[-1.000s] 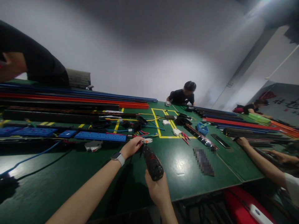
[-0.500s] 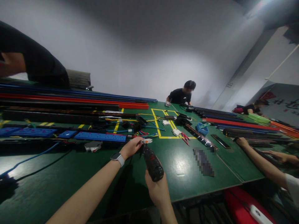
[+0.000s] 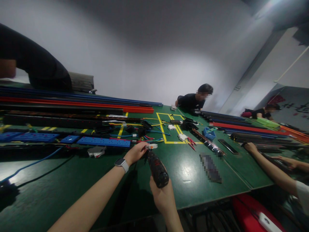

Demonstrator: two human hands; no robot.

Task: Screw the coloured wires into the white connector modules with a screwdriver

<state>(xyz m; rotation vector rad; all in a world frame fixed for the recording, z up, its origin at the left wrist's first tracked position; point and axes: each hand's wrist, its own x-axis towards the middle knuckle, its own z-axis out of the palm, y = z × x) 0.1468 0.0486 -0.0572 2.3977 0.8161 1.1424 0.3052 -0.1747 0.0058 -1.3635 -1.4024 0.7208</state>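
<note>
Near the middle of the green worktop [image 3: 193, 190], just above its surface as it seems, is a small white part with an orange spot [image 3: 152, 146]; I take it as the centre of the dial. At 9 o'clock, the left hand [image 3: 136, 153] grips the end of this part between its fingers. At 5 o'clock, the right hand [image 3: 160, 193] has its fingers wrapped around a black power driver [image 3: 158, 170], whose nose is directed at the part. The work on this piece is, in my judgement, at the fastening step; whether the bit sits in a screw, or how deep, I cannot tell. Farther out at 9 o'clock, blue socket strips [image 3: 103, 141] lie in a row and look already wired, as coloured wires [image 3: 154, 140] come out from their near end toward 12 o'clock. These wires end apart from the part, as far as I see, so joining seems not yet done. Between 2 and 3 o'clock, 1 white module [image 3: 182, 137] with red leads [image 3: 191, 141] lies loose, and 1 more white block [image 3: 172, 127] rests between 1 and 2, probably left for later.
</note>
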